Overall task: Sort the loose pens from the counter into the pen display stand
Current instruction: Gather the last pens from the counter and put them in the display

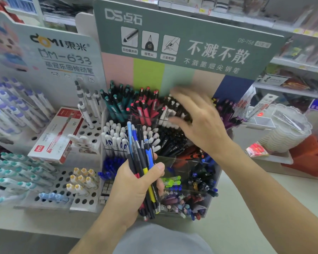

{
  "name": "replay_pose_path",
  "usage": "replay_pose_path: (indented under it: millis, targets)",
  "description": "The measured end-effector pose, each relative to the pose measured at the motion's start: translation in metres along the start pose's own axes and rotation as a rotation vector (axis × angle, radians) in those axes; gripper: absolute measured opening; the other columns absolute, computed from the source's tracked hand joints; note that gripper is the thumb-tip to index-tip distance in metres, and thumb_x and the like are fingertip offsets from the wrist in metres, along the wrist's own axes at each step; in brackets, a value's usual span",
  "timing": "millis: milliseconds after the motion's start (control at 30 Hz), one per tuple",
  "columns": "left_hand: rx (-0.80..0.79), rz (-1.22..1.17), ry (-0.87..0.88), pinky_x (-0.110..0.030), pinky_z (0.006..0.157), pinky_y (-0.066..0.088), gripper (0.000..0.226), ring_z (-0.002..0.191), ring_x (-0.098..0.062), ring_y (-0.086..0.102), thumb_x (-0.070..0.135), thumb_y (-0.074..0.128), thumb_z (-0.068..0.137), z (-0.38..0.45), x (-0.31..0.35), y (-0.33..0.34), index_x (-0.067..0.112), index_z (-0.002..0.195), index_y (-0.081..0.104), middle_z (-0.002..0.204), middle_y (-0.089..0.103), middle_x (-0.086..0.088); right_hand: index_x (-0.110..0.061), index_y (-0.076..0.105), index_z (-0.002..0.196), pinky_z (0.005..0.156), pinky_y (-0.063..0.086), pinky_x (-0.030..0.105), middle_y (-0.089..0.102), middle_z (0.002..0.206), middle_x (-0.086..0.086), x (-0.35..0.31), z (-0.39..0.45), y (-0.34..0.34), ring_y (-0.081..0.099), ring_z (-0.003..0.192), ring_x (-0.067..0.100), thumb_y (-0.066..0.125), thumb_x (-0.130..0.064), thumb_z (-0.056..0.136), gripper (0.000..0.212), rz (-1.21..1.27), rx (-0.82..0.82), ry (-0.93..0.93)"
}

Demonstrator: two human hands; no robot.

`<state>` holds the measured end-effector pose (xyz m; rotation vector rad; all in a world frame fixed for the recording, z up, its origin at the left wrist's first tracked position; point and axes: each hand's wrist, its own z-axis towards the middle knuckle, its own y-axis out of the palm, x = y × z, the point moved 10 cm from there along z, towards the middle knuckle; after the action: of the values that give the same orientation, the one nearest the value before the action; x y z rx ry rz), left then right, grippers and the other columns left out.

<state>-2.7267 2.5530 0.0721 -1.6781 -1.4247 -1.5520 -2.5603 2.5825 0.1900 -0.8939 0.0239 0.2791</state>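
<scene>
Pens [141, 162]: mixed bundle, black, blue, one yellow-barrelled, gripped in left hand [136, 182] at picture centre. Long axis near upright, tips toward 6, caps toward 12, leaning slightly to 11. Fingers and thumb curled round the bundle mid-barrel.

Stand [211, 182]: clear tiered bins, directly behind and to 1–3 o'clock of the bundle. Bins mostly full: teal and red pens in back row at 12, white-capped at 11, black at 1, blue and mixed lower at 3–4. Bundle touching or just in front of the front bins; cannot tell which.

Right hand [196, 121]: at 1 o'clock of the bundle, over the back row near the black-and-white pens. Fingers spread wide, holding nothing visible; motion-blurred, so contact with pens cannot be told. Nearer to the back bins than left hand; left nearer the front bins.

Judgement: sorting under way, bundle not yet placed. Next move likely a single pen pulled from the bundle by right hand, dropped tip-down into a matching bin. Needs travel from 1 back toward 7.

Room: tight. Header board [173, 33] close above the back row at 12. Second rack [62, 184] with holes hard against the stand at 9. Red box [59, 134] at 10. Open tabletop [246, 208] at 4–5, only free side. Risk: knocking packed pens over when inserting.
</scene>
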Motion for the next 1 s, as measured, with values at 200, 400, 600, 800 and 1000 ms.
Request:
replay_pose_path:
  millis: [200, 400, 600, 800, 1000]
  targets:
    - [-0.079, -0.072, -0.079, -0.037, 0.057, 0.053, 0.034, 0.057, -0.024, 0.056, 0.018, 0.072, 0.081, -0.004, -0.004, 0.015, 0.009, 0.111, 0.062, 0.075, 0.062, -0.01, -0.003, 0.075, 0.104, 0.073, 0.052, 0.036, 0.063, 0.095, 0.013, 0.001, 0.018, -0.011, 0.061, 0.078, 0.025, 0.084, -0.031, 0.08, 0.039, 0.117, 0.144, 0.134]
    - [-0.214, -0.257, -0.204, -0.04, 0.063, 0.055, 0.035, 0.065, -0.03, 0.061, 0.022, 0.074, 0.081, -0.015, -0.018, 0.027, 0.006, 0.11, 0.064, 0.084, 0.061, -0.018, -0.003, 0.07, 0.1, 0.069, 0.051, 0.028, 0.065, 0.089, 0.007, -0.034, -0.021, -0.054, 0.061, 0.076, 0.018, 0.07, -0.008, 0.095, 0.008, 0.316, 0.218, 0.182]
    - [-0.368, -0.247, -0.357, -0.043, 0.071, 0.058, 0.033, 0.079, -0.04, 0.069, 0.015, 0.075, 0.083, -0.04, -0.041, 0.035, 0.003, 0.113, 0.068, 0.091, 0.068, -0.029, -0.035, 0.06, 0.122, 0.062, 0.052, 0.027, 0.061, 0.091, -0.005, -0.043, -0.125, 0.026, 0.062, 0.065, 0.01, 0.082, -0.033, 0.084, 0.044, 0.889, -0.391, 0.751]
    - [-0.385, -0.279, -0.508, -0.05, 0.074, 0.058, 0.043, 0.083, -0.048, 0.069, 0.019, 0.075, 0.073, -0.056, -0.053, 0.04, 0.001, 0.112, 0.071, 0.095, 0.065, -0.038, -0.04, 0.064, 0.118, 0.064, 0.05, 0.025, 0.058, 0.092, -0.012, -0.043, -0.136, 0.017, 0.058, 0.072, 0.011, 0.076, -0.016, 0.088, 0.04, 0.847, -0.368, 0.669]
    - [-0.349, -0.28, -0.587, -0.033, 0.074, 0.06, 0.03, 0.047, -0.005, 0.066, -0.008, 0.046, 0.094, -0.073, -0.053, 0.039, -0.013, 0.116, 0.067, 0.044, 0.064, -0.005, -0.047, 0.063, 0.118, 0.073, 0.05, 0.023, 0.054, 0.101, -0.012, -0.042, -0.143, 0.017, 0.057, 0.085, 0.015, 0.074, -0.047, 0.085, 0.035, 0.783, -0.516, 0.639]
